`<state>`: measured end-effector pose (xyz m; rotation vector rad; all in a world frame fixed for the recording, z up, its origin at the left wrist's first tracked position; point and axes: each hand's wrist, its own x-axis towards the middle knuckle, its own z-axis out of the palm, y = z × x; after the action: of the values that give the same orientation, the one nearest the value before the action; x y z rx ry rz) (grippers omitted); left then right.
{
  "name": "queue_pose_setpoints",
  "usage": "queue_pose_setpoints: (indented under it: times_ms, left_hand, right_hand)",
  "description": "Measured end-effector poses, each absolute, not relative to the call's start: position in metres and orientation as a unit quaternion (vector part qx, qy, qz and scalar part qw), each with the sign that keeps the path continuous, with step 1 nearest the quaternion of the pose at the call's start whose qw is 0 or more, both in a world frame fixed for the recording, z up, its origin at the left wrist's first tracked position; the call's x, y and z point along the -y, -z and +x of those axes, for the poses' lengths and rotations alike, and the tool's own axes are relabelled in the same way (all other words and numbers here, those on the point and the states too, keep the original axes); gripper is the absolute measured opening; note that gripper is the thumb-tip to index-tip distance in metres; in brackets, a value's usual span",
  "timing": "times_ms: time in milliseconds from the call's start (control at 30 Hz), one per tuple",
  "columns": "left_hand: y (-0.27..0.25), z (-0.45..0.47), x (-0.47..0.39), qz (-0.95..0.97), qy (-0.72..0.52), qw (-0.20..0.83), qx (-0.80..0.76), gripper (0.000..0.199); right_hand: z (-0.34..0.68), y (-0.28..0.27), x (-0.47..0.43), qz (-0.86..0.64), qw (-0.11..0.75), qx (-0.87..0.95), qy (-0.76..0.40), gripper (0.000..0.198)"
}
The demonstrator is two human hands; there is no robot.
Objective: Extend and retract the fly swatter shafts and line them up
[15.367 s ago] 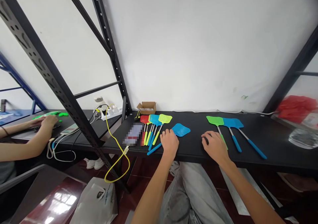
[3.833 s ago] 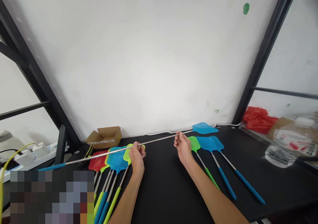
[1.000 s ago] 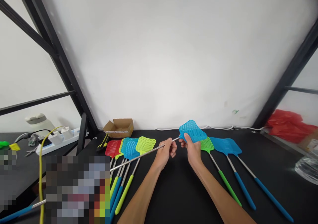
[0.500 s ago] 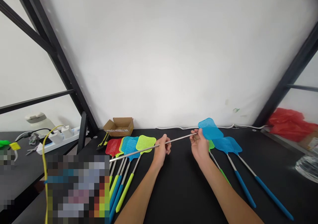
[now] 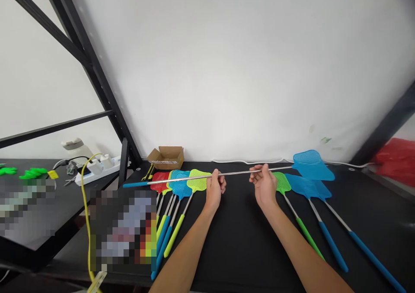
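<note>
A long fly swatter (image 5: 236, 173) with a thin metal shaft stretches almost level across the view, its blue handle at the left and its blue mesh head at the right. My left hand (image 5: 215, 190) is closed round the shaft near its middle. Farther right, my right hand (image 5: 264, 184) pinches the same shaft between thumb and fingers, short of the head. Beneath the left part lie several swatters with red, blue and yellow-green heads (image 5: 198, 180). By my right wrist rests a green swatter (image 5: 283, 183), with blue swatters (image 5: 306, 187) beside it, partly under the held head.
An open cardboard box (image 5: 167, 158) stands at the back left of the black table (image 5: 240, 249), against the wall. On the left are a white power strip (image 5: 106, 169), a yellow cable (image 5: 84, 198) and a black metal frame. A red bag (image 5: 395, 163) sits far right.
The held swatter has shifted right and turned more level, and its blue handle now shows. My right hand now grips the shaft farther from the head. The view has swung left.
</note>
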<state>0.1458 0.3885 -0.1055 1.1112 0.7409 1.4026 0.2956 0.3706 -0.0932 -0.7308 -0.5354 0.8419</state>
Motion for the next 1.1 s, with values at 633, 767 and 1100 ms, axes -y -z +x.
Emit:
queue_pose_setpoints:
  times_ms: [633,767,1100]
  left_hand:
    - [0.103,0.129,-0.4,0.32,-0.73,0.521,-0.304,0.029]
    - [0.105,0.125,-0.405,0.273,-0.749,0.522,-0.302,0.023]
    - [0.104,0.12,-0.405,0.268,-0.755,0.515,-0.305,0.03]
  right_hand:
    - [0.326,0.092,-0.371,-0.334,0.843,0.116,-0.406,0.043]
    - [0.326,0.09,-0.369,-0.314,0.844,0.105,-0.422,0.047]
    - [0.326,0.089,-0.372,-0.334,0.849,0.119,-0.391,0.043]
